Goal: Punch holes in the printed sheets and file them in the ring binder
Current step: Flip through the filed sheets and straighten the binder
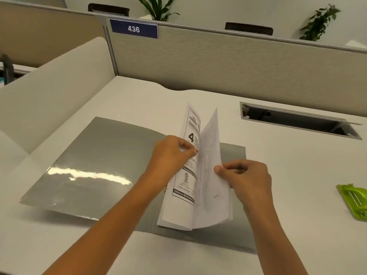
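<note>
A pale bench [278, 175] stood against beige partitions [218, 62] bearing a blue sign [133, 28] reading 436; leafy plants [158, 7] rose behind.

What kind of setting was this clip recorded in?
Most likely an open-plan office workstation. A fabric partition carries a numbered sign reading 436, the pale desk has a cable slot, and potted plants sit beyond the partition.

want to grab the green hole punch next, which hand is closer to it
Right. The right hand holds the sheets, left of the hole punch; the left hand is farther left.
</note>
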Demonstrator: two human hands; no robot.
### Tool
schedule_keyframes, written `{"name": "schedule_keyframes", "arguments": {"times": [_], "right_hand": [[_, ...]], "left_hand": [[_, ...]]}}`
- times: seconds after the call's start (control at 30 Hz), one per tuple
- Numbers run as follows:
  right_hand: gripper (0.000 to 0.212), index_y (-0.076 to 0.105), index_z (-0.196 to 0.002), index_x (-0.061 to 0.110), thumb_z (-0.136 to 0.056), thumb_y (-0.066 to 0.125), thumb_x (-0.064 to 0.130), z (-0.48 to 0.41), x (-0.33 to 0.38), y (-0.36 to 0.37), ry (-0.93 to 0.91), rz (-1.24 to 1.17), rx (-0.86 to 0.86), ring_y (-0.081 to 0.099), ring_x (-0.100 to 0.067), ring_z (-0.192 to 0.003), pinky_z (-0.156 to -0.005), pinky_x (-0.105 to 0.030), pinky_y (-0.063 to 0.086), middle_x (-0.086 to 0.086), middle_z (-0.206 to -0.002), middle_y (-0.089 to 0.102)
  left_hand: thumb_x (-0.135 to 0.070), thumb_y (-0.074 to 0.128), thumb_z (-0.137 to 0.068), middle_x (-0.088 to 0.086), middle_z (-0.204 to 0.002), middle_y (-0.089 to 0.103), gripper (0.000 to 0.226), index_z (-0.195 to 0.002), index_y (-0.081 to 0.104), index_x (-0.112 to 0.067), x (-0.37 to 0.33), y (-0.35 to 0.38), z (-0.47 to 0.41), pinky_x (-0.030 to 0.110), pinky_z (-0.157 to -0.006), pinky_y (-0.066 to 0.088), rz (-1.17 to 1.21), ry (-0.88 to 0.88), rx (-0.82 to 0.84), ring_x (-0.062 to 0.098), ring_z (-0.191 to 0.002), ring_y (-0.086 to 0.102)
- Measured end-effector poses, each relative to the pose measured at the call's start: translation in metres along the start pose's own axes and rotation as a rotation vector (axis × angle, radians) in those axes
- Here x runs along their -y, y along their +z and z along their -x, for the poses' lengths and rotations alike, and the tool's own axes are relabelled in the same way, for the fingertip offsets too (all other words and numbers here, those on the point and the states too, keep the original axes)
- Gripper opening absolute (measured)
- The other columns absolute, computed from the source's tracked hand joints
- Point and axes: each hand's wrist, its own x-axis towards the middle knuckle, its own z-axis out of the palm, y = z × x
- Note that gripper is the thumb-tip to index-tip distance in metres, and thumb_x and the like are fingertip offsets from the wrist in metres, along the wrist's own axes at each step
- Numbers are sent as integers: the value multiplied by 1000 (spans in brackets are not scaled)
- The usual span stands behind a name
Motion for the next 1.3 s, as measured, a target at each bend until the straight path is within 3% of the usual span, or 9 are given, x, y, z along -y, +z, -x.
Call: {"name": "schedule_keyframes", "arguments": {"times": [0.17, 0.3, 0.4, 0.5, 0.57, 0.73, 0.97, 1.1, 1.3], "right_hand": [[16, 70, -68, 24, -68, 85, 30, 7, 0, 10, -46, 59, 29, 67, -5, -58, -54, -19, 48, 10, -61, 69], [21, 69, -69, 21, -66, 85, 35, 6, -6, 14, -26, 84, 38, 66, -6, -58, -53, -19, 48, 9, -62, 69], [29, 66, -70, 18, -66, 84, 40, 7, -9, 14, -22, 76, 43, 62, -6, -57, -50, -16, 42, 8, -63, 66], [34, 61, -71, 16, -69, 80, 44, 6, -12, 12, -10, 62, 31, 58, -8, -59, -50, -15, 38, 5, -64, 62], [35, 59, -71, 16, -71, 77, 45, 2, -16, 8, 7, 47, 7, 61, -15, -64, -52, -19, 40, 2, -67, 63], [36, 59, -73, 15, -73, 76, 48, -8, -32, -2, 34, 62, -68, 66, -20, -69, -65, -35, 55, -1, -74, 68], [31, 60, -76, 12, -78, 75, 39, -18, -49, -17, 77, 48, -123, 64, -20, -69, -58, -28, 46, -1, -74, 67], [30, 59, -75, 11, -80, 74, 36, -20, -54, -17, 81, 60, -119, 62, -16, -66, -55, -25, 42, 0, -73, 65], [29, 60, -80, 8, -81, 73, 35, -22, -59, -19, 101, 62, -110, 59, -14, -64, -53, -23, 39, -1, -76, 65]], "left_hand": [[-49, 67, -81, -5, -85, 68, 37, -96, 75, -17, -12, 28, 2, 9, -52, 37, 35, -70, -11, -4, -60, 50], [-37, 65, -86, -4, -71, 58, 17, -80, 67, -21, -13, 34, 2, 15, -55, 41, -23, -74, -23, 11, -64, 53], [-27, 58, -90, 6, -75, 67, 22, -72, 63, -16, -8, 33, 0, 23, -57, 49, -94, -69, -41, 20, -67, 62], [-22, 56, -89, 14, -72, 67, 32, -74, 68, 4, 0, 24, -3, 17, -47, 40, -78, -94, -66, 18, -60, 55], [-20, 56, -88, 12, -69, 62, 32, -78, 67, 9, 7, 13, -5, 23, -50, 39, -56, -124, -82, 17, -60, 51], [-21, 56, -86, 11, -67, 55, 27, -71, 63, 0, 28, -25, -12, 25, -54, 36, 15, -187, -135, 18, -61, 49], [-25, 62, -84, 22, -88, 72, 28, -84, 68, 2, 80, -77, -16, 45, -73, 54, 118, -326, -171, 37, -73, 68], [-17, 64, -87, 22, -89, 69, 15, -75, 59, -9, 103, -87, -20, 37, -67, 47, 215, -403, -151, 29, -70, 61], [-16, 61, -91, 16, -88, 66, 14, -82, 54, -8, 125, -87, -21, 29, -52, 47, 295, -459, -149, 25, -63, 62]]}}
